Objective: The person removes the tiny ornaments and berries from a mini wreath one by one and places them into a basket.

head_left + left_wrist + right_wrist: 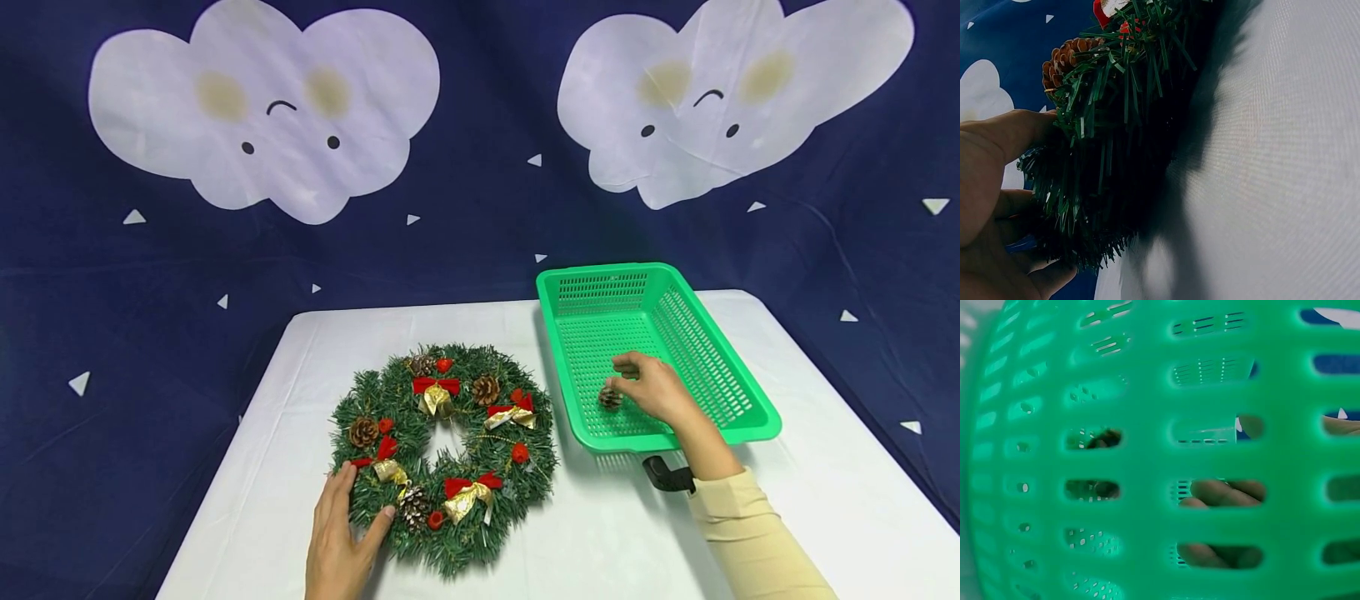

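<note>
A green wreath (517, 492) with red-and-gold bows and pine cones lies flat on the white table. My left hand (341, 533) rests at its lower left edge, fingers spread and thumb apart, touching the greenery; the left wrist view shows the fingertips against the needles (1104, 137). Over the floor of the green basket (558, 367), my right hand (656, 390) reaches down with loosely bent fingers. A small loose pine cone (610, 400) sits below its thumb. Through the basket's slots in the right wrist view, the fingers (1225, 492) show apart from the dark cone (1107, 439).
The basket's near wall (1147, 456) stands between the right wrist camera and the hand. A black wrist mount (667, 475) sits by the basket's near rim. White tablecloth (292, 392) surrounds the wreath, and a dark blue curtain (480, 100) with clouds hangs behind.
</note>
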Motion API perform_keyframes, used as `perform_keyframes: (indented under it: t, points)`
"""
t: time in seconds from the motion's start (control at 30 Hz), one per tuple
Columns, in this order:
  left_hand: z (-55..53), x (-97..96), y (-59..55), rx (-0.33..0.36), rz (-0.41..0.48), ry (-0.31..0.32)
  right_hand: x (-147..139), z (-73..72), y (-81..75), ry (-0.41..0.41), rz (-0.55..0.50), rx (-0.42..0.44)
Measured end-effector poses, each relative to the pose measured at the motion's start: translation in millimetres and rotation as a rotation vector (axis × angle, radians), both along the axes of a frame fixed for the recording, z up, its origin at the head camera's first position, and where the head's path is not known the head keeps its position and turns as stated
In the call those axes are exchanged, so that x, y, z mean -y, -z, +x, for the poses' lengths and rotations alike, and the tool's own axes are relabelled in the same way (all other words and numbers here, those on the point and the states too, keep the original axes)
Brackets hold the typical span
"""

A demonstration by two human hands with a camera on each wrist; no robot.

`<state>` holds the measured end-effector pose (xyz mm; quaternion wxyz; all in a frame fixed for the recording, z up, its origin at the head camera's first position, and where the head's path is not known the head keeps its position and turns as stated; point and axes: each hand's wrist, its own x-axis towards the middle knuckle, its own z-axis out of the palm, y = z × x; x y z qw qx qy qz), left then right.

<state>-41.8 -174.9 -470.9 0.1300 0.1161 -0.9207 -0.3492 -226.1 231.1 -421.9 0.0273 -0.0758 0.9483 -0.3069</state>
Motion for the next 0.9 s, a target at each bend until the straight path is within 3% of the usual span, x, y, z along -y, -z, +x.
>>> perform_keyframes:
  t: [0.53,0.9]
  points:
    - [-0.1,0.3,1.1,-0.02,-0.011,0.003,3,5.4,-7.2,0.032,-0.026,-0.054]
    - [-0.4,0.3,1.4,-0.023,-0.006,0.003,24,15.6,-20.0,0.019,-0.081,-0.137]
